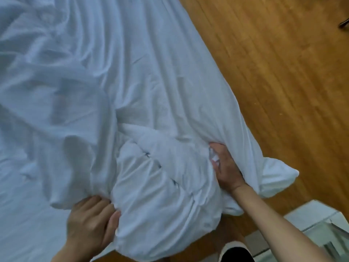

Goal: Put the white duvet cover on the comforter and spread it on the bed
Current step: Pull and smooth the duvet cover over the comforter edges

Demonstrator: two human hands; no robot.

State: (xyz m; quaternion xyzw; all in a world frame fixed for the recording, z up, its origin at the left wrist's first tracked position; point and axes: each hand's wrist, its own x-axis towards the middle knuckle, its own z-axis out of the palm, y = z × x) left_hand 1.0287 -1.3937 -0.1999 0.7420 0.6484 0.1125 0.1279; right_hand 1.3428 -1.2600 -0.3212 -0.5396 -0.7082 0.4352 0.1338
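The white duvet cover (pixel 143 87) lies wrinkled across the bed, with the comforter (pixel 160 195) bunched inside it as a thick roll at the near end. My left hand (pixel 90 222) grips a fold of the cover at the lower left of the roll. My right hand (pixel 224 167) clutches gathered fabric on the roll's right side. A loose corner (pixel 277 178) of the cover hangs past the bed's edge over the floor.
The white bed sheet (pixel 24 214) shows at the lower left. A wooden floor (pixel 273 69) runs along the right of the bed. A pale box-like object (pixel 317 229) stands at the lower right, and a dark shoe (pixel 236 252) shows at the bottom edge.
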